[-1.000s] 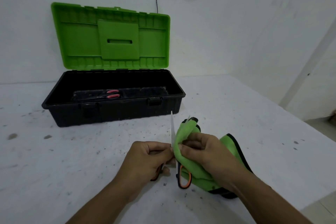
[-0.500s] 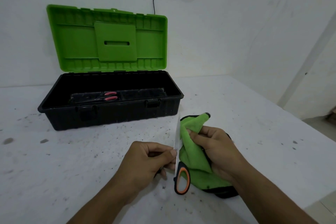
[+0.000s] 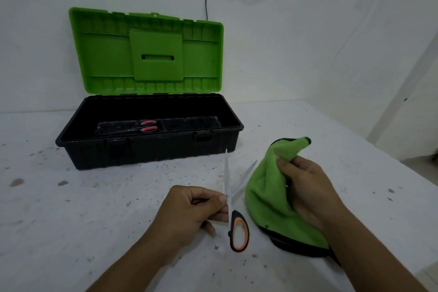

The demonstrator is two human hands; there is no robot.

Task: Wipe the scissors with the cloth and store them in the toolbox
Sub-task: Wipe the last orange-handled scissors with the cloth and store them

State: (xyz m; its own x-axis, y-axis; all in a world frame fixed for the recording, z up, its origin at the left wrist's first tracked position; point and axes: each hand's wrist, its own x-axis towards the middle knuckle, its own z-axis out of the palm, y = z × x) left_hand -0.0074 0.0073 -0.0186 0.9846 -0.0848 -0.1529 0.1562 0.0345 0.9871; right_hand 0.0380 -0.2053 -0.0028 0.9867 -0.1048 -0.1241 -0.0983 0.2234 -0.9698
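Scissors (image 3: 234, 215), black-and-orange handles, are in my left hand (image 3: 192, 211): fingers (image 3: 213, 199) curled, pinching them near the pivot, just above the handle loop. Blades parted, one pointing away toward the toolbox (image 3: 151, 149), the other angled right and blurred. Cloth (image 3: 265, 192), green with black edging, is just beside the blades, not touching. Right hand (image 3: 305, 187): fingers bunch a fold of it, the rest draping down to the tabletop (image 3: 94, 208). Toolbox black, green lid (image 3: 151, 54) raised upright, standing beyond my hands by the wall. Red-handled scissors (image 3: 148, 125) lie flat inside it.
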